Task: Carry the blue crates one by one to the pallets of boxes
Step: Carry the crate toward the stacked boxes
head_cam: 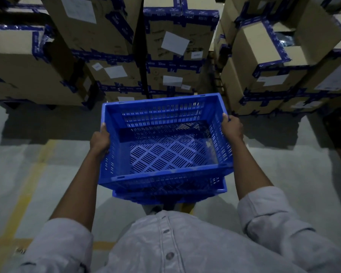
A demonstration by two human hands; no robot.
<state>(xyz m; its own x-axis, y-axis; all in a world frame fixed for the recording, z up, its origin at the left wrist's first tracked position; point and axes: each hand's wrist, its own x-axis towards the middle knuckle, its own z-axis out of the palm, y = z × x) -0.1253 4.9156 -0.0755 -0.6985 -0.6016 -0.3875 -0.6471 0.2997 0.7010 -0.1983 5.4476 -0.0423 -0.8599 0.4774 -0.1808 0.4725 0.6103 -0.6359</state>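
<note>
An empty blue slotted crate (165,148) hangs in front of my body, tilted a little toward me. My left hand (99,140) grips its left rim and my right hand (231,128) grips its right rim. Directly below the held crate the rim of a second blue crate (169,195) shows; whether the two touch I cannot tell. Stacks of cardboard boxes (175,52) sealed with blue tape stand just beyond the crate's far edge.
More taped box stacks rise on the left (28,62) and right (274,62), with dark narrow gaps between them. The grey concrete floor (283,174) carries yellow painted lines (32,174) to my left. A dark object sits at the right edge.
</note>
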